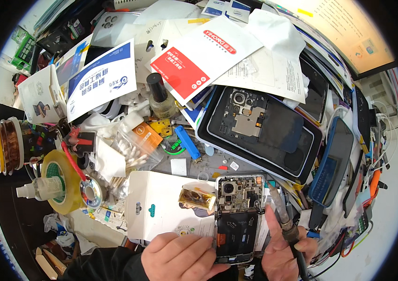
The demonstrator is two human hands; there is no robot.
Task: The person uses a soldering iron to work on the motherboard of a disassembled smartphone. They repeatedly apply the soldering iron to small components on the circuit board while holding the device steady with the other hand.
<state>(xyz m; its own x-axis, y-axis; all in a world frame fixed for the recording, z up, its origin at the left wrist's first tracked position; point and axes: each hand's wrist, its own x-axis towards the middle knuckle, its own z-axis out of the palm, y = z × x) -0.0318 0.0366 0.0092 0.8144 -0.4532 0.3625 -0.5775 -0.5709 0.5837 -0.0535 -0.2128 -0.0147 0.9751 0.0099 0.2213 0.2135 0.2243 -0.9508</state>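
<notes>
An opened smartphone (237, 234) stands with its bare circuit board and camera lenses at the top and its black battery below. My left hand (178, 257) is closed, with curled fingers against the phone's lower left edge. Beside the phone's right edge, my right hand (283, 250) grips a soldering iron (290, 232) by its dark handle, the metal end pointing up and away from me. The index finger of that hand stretches along the phone's side. A small gold-brown foil piece (197, 198) lies left of the phone on a white printed card (154, 201).
A second phone without its back (250, 122) lies in a dark tray behind. Around it are a black-capped bottle (160, 96), a bag of cotton swabs (131, 147), a blue tool (187, 143), tape rolls (51, 182), printed envelopes (103, 82) and a blue-framed phone (332, 161). A monitor (344, 33) stands back right.
</notes>
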